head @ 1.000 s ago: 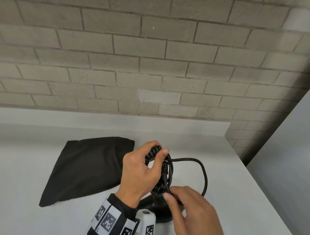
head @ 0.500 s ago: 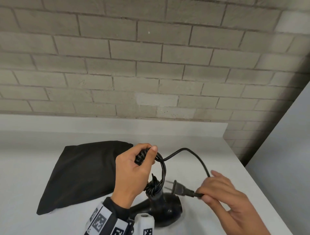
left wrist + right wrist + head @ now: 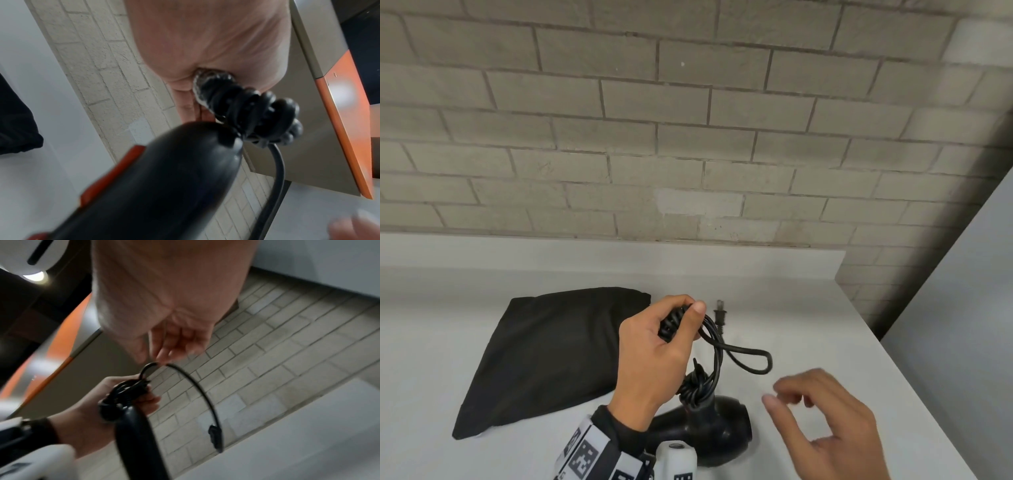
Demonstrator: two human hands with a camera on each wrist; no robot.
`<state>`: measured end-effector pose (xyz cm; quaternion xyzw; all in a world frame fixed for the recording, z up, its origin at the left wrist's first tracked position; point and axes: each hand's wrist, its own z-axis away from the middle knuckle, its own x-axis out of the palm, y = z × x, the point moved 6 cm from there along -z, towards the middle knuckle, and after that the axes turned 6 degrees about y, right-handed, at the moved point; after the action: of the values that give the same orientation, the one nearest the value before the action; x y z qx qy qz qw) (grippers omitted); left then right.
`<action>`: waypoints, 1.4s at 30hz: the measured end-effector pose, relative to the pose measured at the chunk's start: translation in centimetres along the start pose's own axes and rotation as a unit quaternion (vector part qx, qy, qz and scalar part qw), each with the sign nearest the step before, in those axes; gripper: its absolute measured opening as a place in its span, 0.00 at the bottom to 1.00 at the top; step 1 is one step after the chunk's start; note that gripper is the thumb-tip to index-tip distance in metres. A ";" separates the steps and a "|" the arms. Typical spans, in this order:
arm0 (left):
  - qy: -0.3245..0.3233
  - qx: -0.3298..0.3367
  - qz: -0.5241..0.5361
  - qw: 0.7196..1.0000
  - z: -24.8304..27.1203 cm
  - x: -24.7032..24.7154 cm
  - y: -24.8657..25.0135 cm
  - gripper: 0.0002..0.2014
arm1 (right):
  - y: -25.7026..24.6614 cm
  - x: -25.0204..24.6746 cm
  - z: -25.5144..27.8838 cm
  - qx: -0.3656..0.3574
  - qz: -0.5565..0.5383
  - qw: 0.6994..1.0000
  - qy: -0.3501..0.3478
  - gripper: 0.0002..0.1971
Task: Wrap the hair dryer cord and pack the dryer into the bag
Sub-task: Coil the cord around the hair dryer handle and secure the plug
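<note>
My left hand [image 3: 654, 346] grips the handle of the black hair dryer [image 3: 709, 431], with the black cord [image 3: 717, 356] coiled tightly round that handle under my fingers. The dryer's body rests near the table's front edge. A short free end of cord loops to the right and ends in the plug [image 3: 720, 317], which points up just right of my fist. My right hand [image 3: 822, 421] hovers to the right of the dryer, fingers loosely spread and holding nothing. The black fabric bag [image 3: 551, 353] lies flat to the left. In the left wrist view the coils [image 3: 246, 110] bulge from my palm.
The white table [image 3: 808, 308] ends at a grey brick wall [image 3: 688, 137] behind. Its right edge drops beside a pale panel [image 3: 962, 308]. An orange-edged cabinet [image 3: 339, 129] shows in the left wrist view.
My right hand held the plug half a second ago and has let it go and pulled back right. The plug now stands by my left fist, and the cord loop has shrunk.
</note>
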<state>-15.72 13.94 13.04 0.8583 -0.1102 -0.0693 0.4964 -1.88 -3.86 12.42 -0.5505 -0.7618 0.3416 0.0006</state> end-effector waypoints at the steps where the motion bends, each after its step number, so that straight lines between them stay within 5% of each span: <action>1: 0.001 0.000 -0.003 1.000 0.0 0.0 0.0 0.13 | -0.6 0.2 -0.2 0.019 -0.009 0.999 0.029 0.07; 3: 0.003 0.001 -0.002 1.000 0.1 0.0 0.1 0.13 | -1.1 1.4 -0.3 0.068 -0.020 0.997 0.032 0.16; 6: 0.000 0.011 -0.009 1.000 0.3 0.0 0.4 0.12 | -1.1 4.1 -0.3 0.106 -0.035 0.991 -0.075 0.19; 9: 0.004 0.012 -0.022 1.000 0.4 -0.2 0.5 0.09 | -1.7 4.6 -1.3 0.045 -0.014 0.994 -0.098 0.07; 14: 0.017 0.025 0.026 0.999 0.8 -0.1 1.0 0.06 | -3.3 3.1 -3.8 -0.061 -0.009 0.996 -0.057 0.06; 19: -0.044 0.062 0.048 0.996 1.0 0.6 1.8 0.08 | -4.3 1.9 -6.8 -0.094 -0.023 0.994 -0.050 0.06; 24: -0.118 0.067 0.062 0.989 1.3 1.1 1.8 0.17 | -3.5 2.4 -9.0 -0.019 -0.101 0.991 -0.081 0.05; 29: -0.089 0.070 0.037 0.993 1.1 0.9 1.4 0.14 | -1.5 4.3 -8.9 0.158 -0.242 0.955 -0.065 0.06; 35: -0.040 0.103 0.052 0.992 1.5 0.7 1.5 0.14 | -0.7 6.0 -7.1 0.185 -0.199 0.962 -0.041 0.02; 42: -0.013 0.076 0.061 0.995 1.5 0.3 1.1 0.12 | -1.2 7.1 -4.6 0.225 -0.285 0.915 -0.174 0.21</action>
<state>-15.92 12.08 13.24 0.8842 -0.1735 -0.0419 0.4317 -3.97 4.25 13.93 -0.2273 -0.7771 0.5800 0.0893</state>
